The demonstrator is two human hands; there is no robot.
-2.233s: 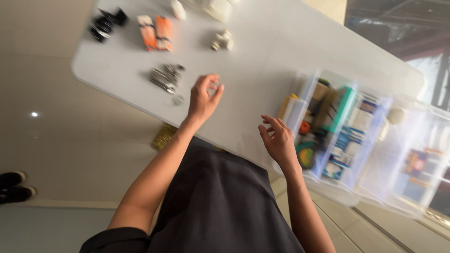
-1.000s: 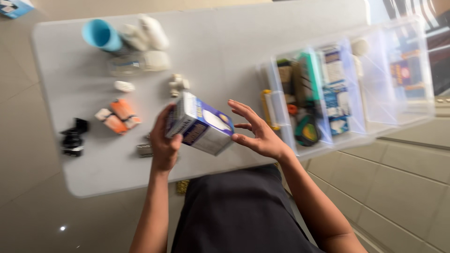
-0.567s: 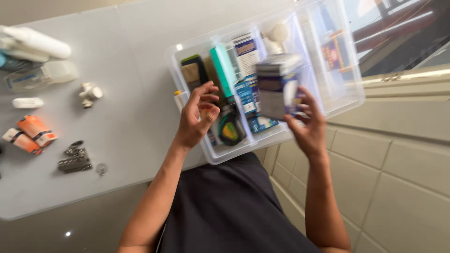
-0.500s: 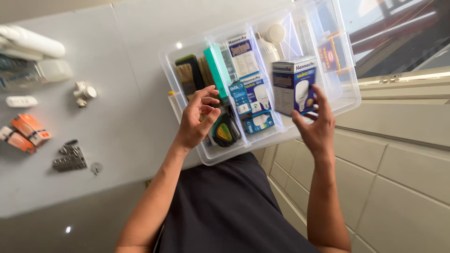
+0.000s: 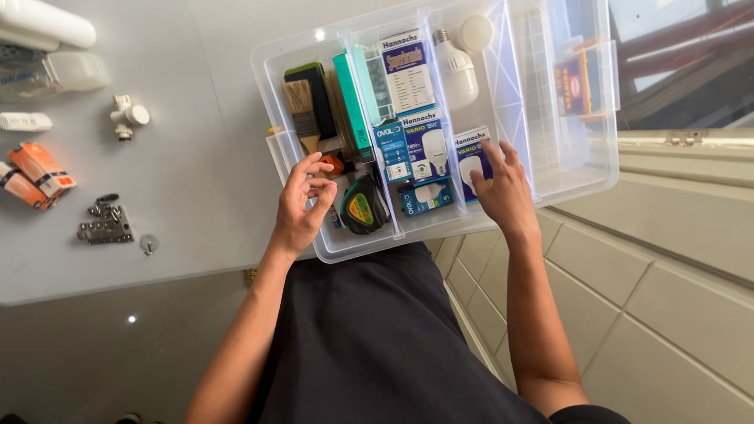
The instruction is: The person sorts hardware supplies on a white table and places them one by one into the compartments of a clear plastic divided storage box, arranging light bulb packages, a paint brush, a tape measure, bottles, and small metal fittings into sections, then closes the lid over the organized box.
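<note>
The clear plastic bin (image 5: 585,169) sat at the bench (image 5: 196,133) edge, and everything else is placed relative to it. The right hand (image 5: 503,188) was inside the bin's middle section, fingers spread and pressed on the blue-and-white bulb box (image 5: 470,157), which stood at the near end of that section, just beside two more bulb boxes (image 5: 416,161). Whether the hand was gripping the box or only resting on it couldn't be told; the palm covered the box's lower part. The left hand (image 5: 302,208) hovered over the bin's left section w/ fingers loosely curled, holding nothing, just above the tape measure (image 5: 361,210).

Risks, as a judgement: the bin's near wall overhung the bench edge toward the person's lap, so a hard downward push by the right hand could tip or slide it. The bulb box was wedged b/w its neighbours and the clear divider; a crooked push could crumple it or jam it. A loose white bulb (image 5: 455,71) lay at the far end of the same section, so shoving the boxes that way could knock it.

Around: a paintbrush (image 5: 301,114) and a green box (image 5: 353,102) filled the bin's left section, crowding the left hand. The bin's right section was mostly bare apart from a small label card (image 5: 572,85). Left of the bin, on the bench: a white pipe fitting (image 5: 126,118), orange packets (image 5: 35,173), small metal hardware (image 5: 102,228) and white tubes (image 5: 47,23), all well apart from both hands.
</note>
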